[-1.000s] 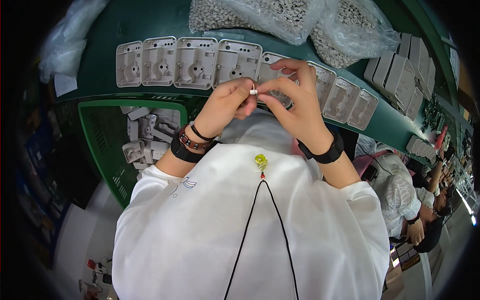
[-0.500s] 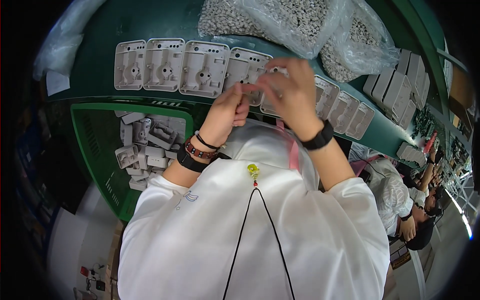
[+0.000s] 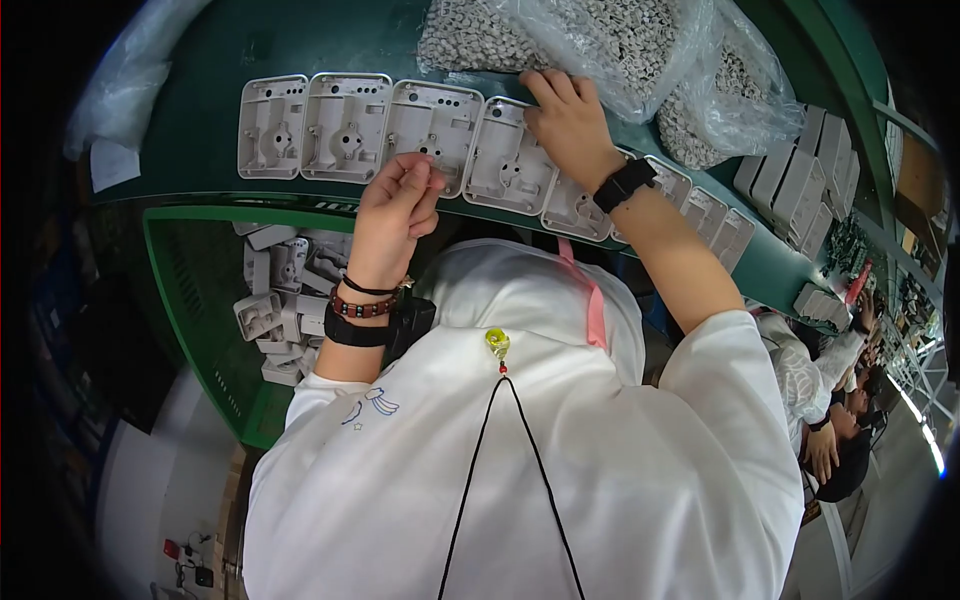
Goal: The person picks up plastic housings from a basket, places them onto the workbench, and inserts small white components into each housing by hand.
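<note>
Up on the green workbench point(image 3: 200, 150), a row of grey moulded plastic housings point(image 3: 345, 125) lies side by side along the near edge, hollow sides up, curving away to the right. The right hand point(image 3: 568, 125) reaches forward over the 4th housing point(image 3: 510, 160) in that row, fingers spread and laid flat, its fingertips at the edge of a clear plastic bag point(image 3: 600, 50) full of small pale parts; whether it grips anything under the palm cannot be told. A black wristband point(image 3: 624, 184) sits on that wrist. The left hand point(image 3: 398, 205) hovers just in front of the 3rd housing point(image 3: 432, 130), fingers curled in with thumb and forefinger pinched together as if on something tiny, though the piece itself is too small to make out. On the left wrist sit a beaded bracelet point(image 3: 362, 305) and a black band point(image 3: 350, 332). A 2nd clear bag point(image 3: 730, 100) of the same parts lies to the right of the 1st. Below the bench edge, a green crate point(image 3: 190, 300) holds a loose heap of more grey housings point(image 3: 270, 320). Further right on the bench, more grey housings stand stacked on edge point(image 3: 800, 180). At the far right, other people point(image 3: 830, 440) sit along the same line.
</note>
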Available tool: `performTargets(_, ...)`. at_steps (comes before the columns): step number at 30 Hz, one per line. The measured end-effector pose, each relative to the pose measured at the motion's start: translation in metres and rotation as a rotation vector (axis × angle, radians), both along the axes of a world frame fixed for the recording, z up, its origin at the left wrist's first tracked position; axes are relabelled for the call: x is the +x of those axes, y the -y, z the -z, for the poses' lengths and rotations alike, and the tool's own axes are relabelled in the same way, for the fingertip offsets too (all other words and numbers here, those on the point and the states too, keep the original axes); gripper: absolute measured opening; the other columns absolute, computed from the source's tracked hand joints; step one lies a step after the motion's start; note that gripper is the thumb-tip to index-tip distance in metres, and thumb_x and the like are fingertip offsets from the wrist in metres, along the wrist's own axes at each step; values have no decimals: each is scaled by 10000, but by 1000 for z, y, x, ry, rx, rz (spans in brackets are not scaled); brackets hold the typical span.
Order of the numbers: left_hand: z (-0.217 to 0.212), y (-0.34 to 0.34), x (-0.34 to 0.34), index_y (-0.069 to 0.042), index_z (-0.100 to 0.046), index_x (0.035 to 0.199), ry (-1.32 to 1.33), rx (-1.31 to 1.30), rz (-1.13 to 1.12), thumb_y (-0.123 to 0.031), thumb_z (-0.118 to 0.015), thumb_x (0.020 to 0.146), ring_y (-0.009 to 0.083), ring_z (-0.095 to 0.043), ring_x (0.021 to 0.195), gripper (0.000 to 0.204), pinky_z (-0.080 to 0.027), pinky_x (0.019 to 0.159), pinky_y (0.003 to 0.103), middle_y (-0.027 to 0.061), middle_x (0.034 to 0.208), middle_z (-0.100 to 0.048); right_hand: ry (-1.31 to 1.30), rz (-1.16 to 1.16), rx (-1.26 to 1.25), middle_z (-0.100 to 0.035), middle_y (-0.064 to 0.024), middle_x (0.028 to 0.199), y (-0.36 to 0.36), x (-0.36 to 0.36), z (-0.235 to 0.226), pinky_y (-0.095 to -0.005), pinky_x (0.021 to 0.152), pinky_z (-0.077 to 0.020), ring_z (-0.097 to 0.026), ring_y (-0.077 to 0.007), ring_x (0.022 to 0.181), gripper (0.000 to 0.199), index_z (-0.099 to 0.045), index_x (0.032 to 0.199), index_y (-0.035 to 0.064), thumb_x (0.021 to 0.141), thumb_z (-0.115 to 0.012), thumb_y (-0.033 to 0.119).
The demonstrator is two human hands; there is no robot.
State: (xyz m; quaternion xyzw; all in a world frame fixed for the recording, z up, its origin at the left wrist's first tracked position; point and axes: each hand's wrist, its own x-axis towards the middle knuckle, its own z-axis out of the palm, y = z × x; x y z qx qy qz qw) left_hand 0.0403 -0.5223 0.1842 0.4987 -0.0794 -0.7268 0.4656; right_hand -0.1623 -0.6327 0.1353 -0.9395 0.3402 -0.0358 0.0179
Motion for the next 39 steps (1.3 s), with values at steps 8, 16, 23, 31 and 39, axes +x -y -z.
performTargets(8,-4,2,-5,-25,-515,1021,-35,-43,10,-168,-477,896,18,-250,463,193,-218,413,162,20,790,-526,71,-34,18,-473,-48,1141,-8,-17,-3,-334,841,-333,-431,-212,1003,133,-640,805,92,706,-559,132)
performTargets(16,-21,10,-24,-14,-506,1031,272,-48,288,-164,-499,881,2,-277,472,212,-229,411,154,28,811,-596,524,302,326,-481,-102,1088,-59,-17,-64,-351,794,-379,-447,-283,949,211,-622,907,77,699,-618,47)
performTargets(23,-15,10,-35,-9,-524,957,535,-322,380,-133,-609,802,35,-439,502,216,-363,451,196,8,747,-615,724,337,400,-484,-99,1019,-69,2,-90,-348,786,-376,-440,-278,922,188,-616,877,87,692,-644,71)
performTargets(31,-35,14,-38,-29,-518,837,1165,-507,578,-130,-694,690,178,-569,554,249,-441,491,282,72,721,-596,782,524,581,-480,-96,984,-74,7,-87,-344,824,-351,-433,-259,946,122,-630,789,70,677,-667,100)
performTargets(39,-25,6,-31,-42,-497,798,1374,-619,541,-142,-683,684,275,-576,619,240,-448,506,339,98,721,-570,751,558,700,-487,-84,981,-74,26,-77,-331,835,-346,-436,-258,953,117,-636,771,63,671,-677,109)
